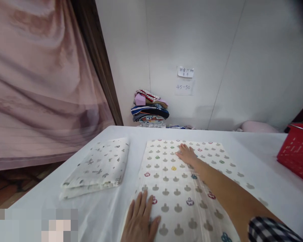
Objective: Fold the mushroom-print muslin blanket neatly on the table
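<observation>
A white cloth printed with grey and coloured mushroom shapes is spread out on the white table. My left hand rests flat on its near left part, fingers spread. Farther off, my right hand lies on the cloth's upper middle with the fingers stretched out. Slight creases run down the cloth beside the right forearm. Neither hand grips anything. To the left is a folded white cloth with small grey prints, apart from both hands.
A red basket stands at the table's right edge. Beyond the far edge, folded textiles are stacked against the wall. A pink curtain hangs on the left. Two paper notes are stuck to the wall.
</observation>
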The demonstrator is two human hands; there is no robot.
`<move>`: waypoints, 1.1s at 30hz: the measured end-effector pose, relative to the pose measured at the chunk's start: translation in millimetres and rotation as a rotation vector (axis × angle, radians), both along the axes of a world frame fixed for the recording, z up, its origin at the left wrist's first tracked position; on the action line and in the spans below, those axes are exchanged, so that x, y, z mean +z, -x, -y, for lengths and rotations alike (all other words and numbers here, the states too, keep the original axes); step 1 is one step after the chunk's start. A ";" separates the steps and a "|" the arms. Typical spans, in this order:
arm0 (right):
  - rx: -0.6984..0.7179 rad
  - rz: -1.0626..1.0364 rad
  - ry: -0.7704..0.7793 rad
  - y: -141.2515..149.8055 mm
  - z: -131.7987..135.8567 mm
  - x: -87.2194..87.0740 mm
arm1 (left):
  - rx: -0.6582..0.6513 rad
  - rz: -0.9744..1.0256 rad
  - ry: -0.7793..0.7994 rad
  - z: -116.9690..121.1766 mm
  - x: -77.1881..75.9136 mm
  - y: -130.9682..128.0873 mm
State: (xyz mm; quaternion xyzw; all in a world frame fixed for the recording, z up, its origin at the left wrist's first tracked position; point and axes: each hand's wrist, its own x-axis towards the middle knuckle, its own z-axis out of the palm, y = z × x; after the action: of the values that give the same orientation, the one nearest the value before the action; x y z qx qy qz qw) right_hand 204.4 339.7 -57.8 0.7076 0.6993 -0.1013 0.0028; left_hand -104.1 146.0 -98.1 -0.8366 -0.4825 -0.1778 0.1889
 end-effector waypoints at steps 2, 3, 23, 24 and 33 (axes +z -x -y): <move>-0.004 -0.007 -0.004 -2.4 -6.1 -2.7 | -0.007 -0.003 -0.049 -2.0 -0.2 0.2; -0.002 -0.013 -0.005 -2.7 -8.1 -2.7 | -0.013 -0.006 -0.070 -3.0 0.4 0.1; 0.261 -0.062 -0.072 81.2 -57.4 -1.2 | 0.007 0.024 0.203 -3.7 -20.9 7.2; 0.243 -0.057 -0.060 84.2 -61.9 -1.4 | 0.005 0.017 0.184 -3.8 -20.8 7.2; 0.318 -0.082 -0.079 124.7 -70.2 1.7 | -0.011 0.020 0.158 -4.4 -29.7 6.5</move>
State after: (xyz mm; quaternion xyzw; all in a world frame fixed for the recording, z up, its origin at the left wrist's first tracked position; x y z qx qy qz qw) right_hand 79.7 409.8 -56.0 0.5830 0.8053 -0.1009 -0.0378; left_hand -110.7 150.4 -127.8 -0.8497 -0.4923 -0.1485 0.1165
